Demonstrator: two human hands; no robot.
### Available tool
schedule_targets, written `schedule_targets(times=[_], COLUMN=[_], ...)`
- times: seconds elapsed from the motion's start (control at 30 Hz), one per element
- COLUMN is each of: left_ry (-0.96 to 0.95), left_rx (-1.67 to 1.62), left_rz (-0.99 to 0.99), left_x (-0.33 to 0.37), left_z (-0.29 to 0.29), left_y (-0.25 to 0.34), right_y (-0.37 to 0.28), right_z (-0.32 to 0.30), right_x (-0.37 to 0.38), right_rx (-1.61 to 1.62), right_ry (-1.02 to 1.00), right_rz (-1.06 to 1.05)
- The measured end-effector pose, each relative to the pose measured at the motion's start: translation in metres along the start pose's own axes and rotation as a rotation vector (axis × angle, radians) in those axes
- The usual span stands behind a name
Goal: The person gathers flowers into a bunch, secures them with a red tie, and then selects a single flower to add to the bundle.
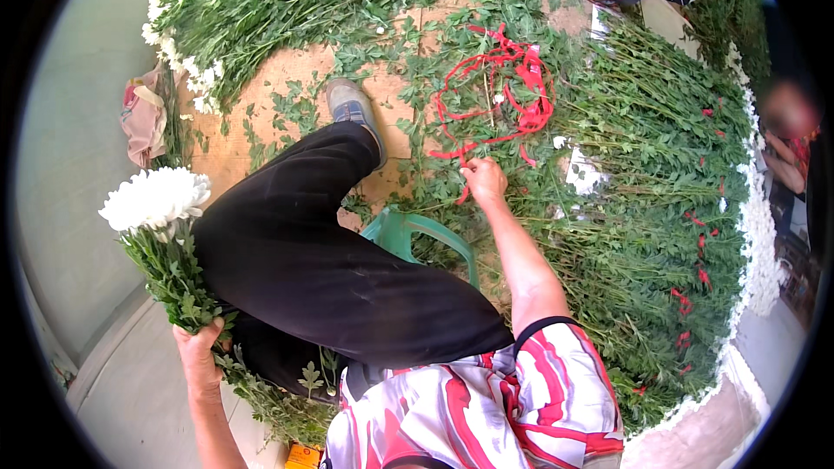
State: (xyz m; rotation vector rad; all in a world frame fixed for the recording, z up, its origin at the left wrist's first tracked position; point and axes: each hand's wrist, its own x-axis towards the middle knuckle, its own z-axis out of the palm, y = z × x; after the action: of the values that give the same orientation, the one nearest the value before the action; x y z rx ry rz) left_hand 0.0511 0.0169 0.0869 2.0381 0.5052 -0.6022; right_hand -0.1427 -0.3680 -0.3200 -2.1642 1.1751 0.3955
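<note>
At the lower left, my left hand (199, 349) is closed around the leafy stems of a bunch of white chrysanthemums (156, 200), its blooms pointing up and away. My right hand (484, 181) reaches forward over the leaf-strewn floor and pinches the end of a red ribbon (465, 155). From there the ribbon runs into a loose, tangled heap of red ribbon (526, 113) lying on the scattered leaves just ahead. My legs, in black trousers, lie between the two hands.
Piles of long-stemmed white flowers lie far left (261, 17) and along the right (643, 200), some tied with red ribbon. A green plastic stool (430, 230) stands beside my leg. A brown cloth bag (145, 117) leans at the left wall. Other people are at the far right and top.
</note>
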Motion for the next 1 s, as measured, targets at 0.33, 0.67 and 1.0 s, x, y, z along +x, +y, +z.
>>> schedule_targets(times=[0.33,0.67,1.0], left_ry=[0.000,-0.377,-0.685], left_rx=[-0.123,-0.404,-0.308], left_rz=[-0.034,0.043,0.185], left_x=[0.011,0.006,-0.006], left_z=[0.002,-0.001,0.006], left_y=[0.003,0.038,0.095], right_y=[-0.036,-0.178,-0.350], right_z=[-0.014,-0.115,-0.139], right_x=[-0.022,-0.060,-0.174], right_rx=[0.734,1.624,1.288], right_ry=[-0.499,-0.417,-0.517], right_rz=[-0.033,-0.367,-1.153])
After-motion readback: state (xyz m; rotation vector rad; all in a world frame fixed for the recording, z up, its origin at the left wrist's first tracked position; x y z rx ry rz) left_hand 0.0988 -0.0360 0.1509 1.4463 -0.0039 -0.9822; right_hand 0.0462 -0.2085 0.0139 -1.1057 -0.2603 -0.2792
